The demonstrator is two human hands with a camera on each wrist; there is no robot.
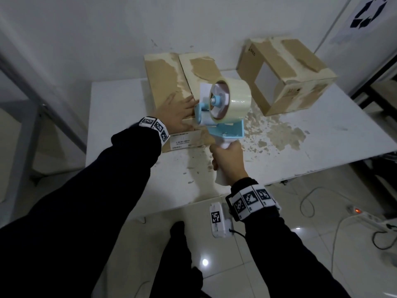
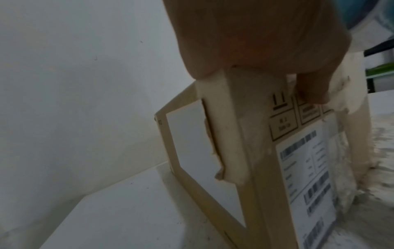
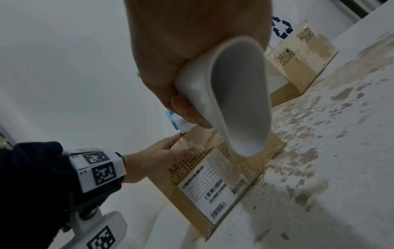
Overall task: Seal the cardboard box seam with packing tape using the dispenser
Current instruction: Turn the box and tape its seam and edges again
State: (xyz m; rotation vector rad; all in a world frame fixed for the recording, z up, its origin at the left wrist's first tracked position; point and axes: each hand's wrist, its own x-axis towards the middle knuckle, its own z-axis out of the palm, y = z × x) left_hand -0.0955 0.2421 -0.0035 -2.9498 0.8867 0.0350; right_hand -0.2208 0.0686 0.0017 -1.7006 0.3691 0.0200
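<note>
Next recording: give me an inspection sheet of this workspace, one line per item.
Surface: white table, smeared with brown residue.
Job's things: cardboard box lying near the wall; tape dispenser with clear roll raised above it.
Clutter: second box, open-ended, torn tape on top.
Hands: left hand pressed flat on the cardboard box; right hand grips the dispenser handle.
Cables: white cables and power strip on the floor.
Surroundings: white wall, recycling sign, tiled floor.

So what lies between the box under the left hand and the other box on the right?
In the head view, the tape dispenser is held up between them; under it the table carries torn tape scraps.
</note>
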